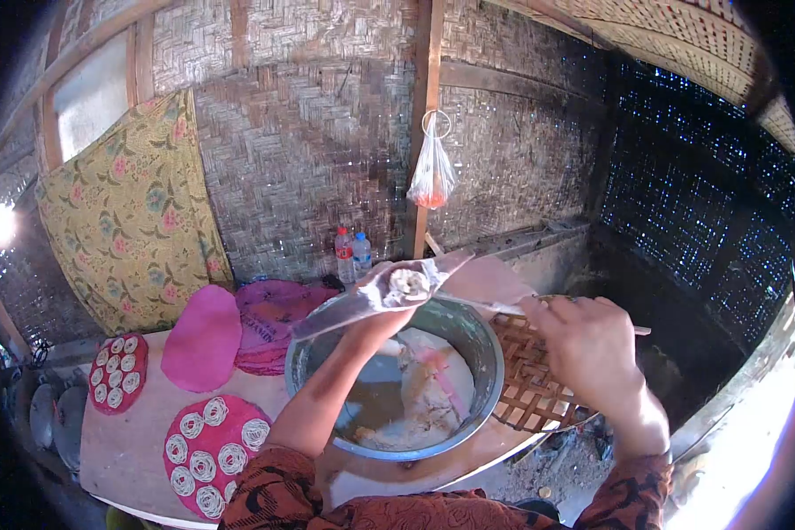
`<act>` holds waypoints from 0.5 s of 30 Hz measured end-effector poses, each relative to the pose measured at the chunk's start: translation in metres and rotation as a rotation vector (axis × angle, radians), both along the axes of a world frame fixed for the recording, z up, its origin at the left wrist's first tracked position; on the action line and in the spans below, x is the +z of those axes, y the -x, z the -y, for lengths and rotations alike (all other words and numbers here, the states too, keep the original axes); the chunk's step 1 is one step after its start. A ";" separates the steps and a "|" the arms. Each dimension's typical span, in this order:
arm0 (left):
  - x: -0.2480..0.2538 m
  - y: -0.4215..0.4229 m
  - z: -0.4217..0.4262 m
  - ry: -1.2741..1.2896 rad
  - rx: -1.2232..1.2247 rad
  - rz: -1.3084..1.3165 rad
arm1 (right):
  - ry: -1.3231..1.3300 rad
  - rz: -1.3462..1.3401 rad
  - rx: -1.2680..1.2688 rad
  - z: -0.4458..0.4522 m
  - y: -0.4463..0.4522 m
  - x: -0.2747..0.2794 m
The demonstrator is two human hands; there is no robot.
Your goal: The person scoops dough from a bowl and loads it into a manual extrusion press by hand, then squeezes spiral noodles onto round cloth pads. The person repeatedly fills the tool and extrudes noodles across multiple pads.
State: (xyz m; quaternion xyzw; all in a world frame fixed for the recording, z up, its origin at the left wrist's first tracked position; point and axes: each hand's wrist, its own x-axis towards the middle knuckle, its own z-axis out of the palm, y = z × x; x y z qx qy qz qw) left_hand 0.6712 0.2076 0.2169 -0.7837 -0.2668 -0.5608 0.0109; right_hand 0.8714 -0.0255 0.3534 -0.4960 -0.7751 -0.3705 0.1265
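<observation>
Over a large metal basin (490, 389), my left hand (389, 320) supports a clear plastic sheet (327, 316) from below, its fingers mostly hidden by the sheet. A pale lump of dough (409, 283) lies on the plastic. My right hand (587, 340) is closed at the sheet's right end, fingers curled on its edge and slightly blurred. Inside the basin are a mass of whitish dough (433, 353), a pink strip (450, 384) and some cloudy liquid (371, 402).
A woven bamboo tray (530, 371) is right of the basin. Left are pink rounds (199, 446) bearing coiled noodle-like nests, a plain pink sheet (205, 340) and a pink plastic bag (278, 314). Bottles (362, 252) stand behind; a plastic bag (431, 177) hangs on a post.
</observation>
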 end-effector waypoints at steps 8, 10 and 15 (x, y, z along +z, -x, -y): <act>0.003 0.005 -0.007 -0.455 0.579 -0.489 | 0.181 -0.729 0.213 -0.056 -0.016 -0.105; 0.000 0.003 -0.004 -0.239 0.418 -0.380 | 0.261 -0.997 0.458 -0.068 -0.019 -0.117; -0.002 -0.004 0.001 -0.050 0.246 -0.219 | 0.463 -1.165 0.263 -0.078 -0.009 -0.117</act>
